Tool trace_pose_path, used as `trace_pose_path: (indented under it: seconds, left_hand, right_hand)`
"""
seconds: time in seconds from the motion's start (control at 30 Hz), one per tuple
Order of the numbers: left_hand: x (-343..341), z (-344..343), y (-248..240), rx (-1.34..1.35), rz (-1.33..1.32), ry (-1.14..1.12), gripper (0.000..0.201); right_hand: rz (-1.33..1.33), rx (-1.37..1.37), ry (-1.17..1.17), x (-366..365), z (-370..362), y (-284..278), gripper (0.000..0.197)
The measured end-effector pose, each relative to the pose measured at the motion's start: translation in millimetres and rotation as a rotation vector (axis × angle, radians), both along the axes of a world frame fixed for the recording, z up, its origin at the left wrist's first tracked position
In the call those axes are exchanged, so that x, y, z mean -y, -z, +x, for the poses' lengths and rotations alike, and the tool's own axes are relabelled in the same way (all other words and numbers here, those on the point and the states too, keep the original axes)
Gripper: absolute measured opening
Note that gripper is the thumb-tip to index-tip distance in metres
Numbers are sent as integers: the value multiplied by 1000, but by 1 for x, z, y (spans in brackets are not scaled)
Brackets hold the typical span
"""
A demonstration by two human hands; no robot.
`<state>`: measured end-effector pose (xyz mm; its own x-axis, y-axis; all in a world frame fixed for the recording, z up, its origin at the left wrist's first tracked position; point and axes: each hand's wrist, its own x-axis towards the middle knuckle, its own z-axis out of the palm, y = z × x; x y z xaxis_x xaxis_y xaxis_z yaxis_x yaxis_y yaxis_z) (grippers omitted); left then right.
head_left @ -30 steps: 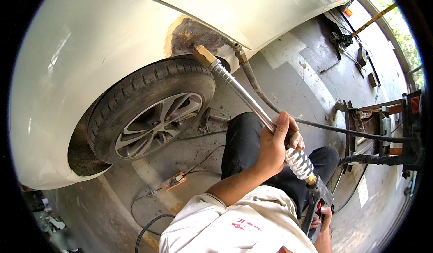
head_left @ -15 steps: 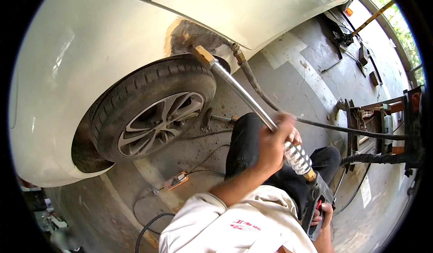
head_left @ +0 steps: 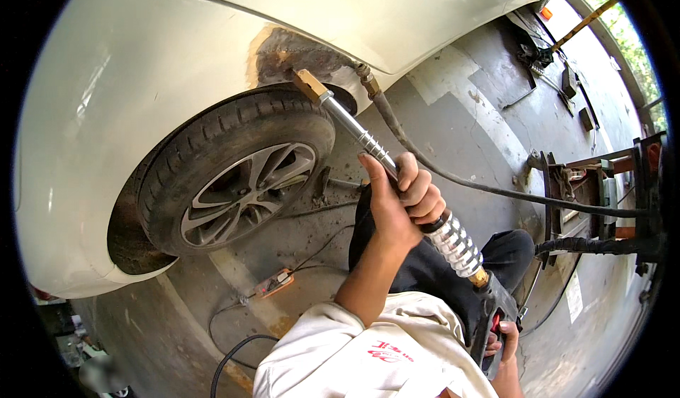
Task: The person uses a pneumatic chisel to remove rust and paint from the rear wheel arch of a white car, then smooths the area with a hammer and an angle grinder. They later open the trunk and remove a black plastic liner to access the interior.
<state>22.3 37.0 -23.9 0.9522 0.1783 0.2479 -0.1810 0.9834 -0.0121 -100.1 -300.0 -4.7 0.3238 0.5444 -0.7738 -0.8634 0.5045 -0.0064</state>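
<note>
So the long tool [head_left: 457,245] runs slantwise across everything, brass-coloured tip [head_left: 309,86] up just shy of 12 o'clock and black handle [head_left: 501,300] down between 4 and 5. The tip sits at the lower edge of the bare dark patch [head_left: 294,56] on the pale car panel [head_left: 156,65], right above the tyre [head_left: 304,118]; can't tell from this angle if it's actually touching. Left hand [head_left: 405,199] is near the middle of the view, fingers clamped around the shaft just above the ribbed silver section [head_left: 460,253], thumb pointing up toward 11. My guess is that's for steering, since gripping that far forward should keep the tip end steadier. Right hand [head_left: 504,338] is at 5 o'clock, fingers curled around the handle by the red trigger [head_left: 496,323], which I'd say is so the back end is supported and the trigger's in reach. Legs [head_left: 407,274] are folded under it, so the person's down low, which seems sensible with work at wheel height. The thick cable [head_left: 453,178] sweeps from 12 round to 3, toward the metal stand [head_left: 598,203], clear of both hands. Orange power strip [head_left: 274,283] is on the floor [head_left: 234,320] at 7, well apart from the tool.
</note>
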Motion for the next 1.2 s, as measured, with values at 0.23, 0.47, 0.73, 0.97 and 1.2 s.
trace_pose_path:
  seconds: [0.23, 0.47, 0.73, 0.97, 1.2]
  left_hand:
    - [32, -30, -30, -587, 700, -295, 19]
    - [-5, -3, -19, -244, 284, 108, 44]
    - [-11, -1, -19, -307, 278, 90, 46]
    - [-11, 0, -17, -246, 288, 83, 41]
    - [28, -3, 7, -236, 339, -100, 28]
  right_hand:
    - [-56, -53, -20, 24, -9, 16, 30]
    - [-66, -20, 3, 3, -6, 7, 30]
    - [-31, -12, 27, -2, 0, 8, 30]
    - [-20, -83, 48, 4, 0, 11, 32]
    - [17, -5, 60, -2, 4, 9, 36]
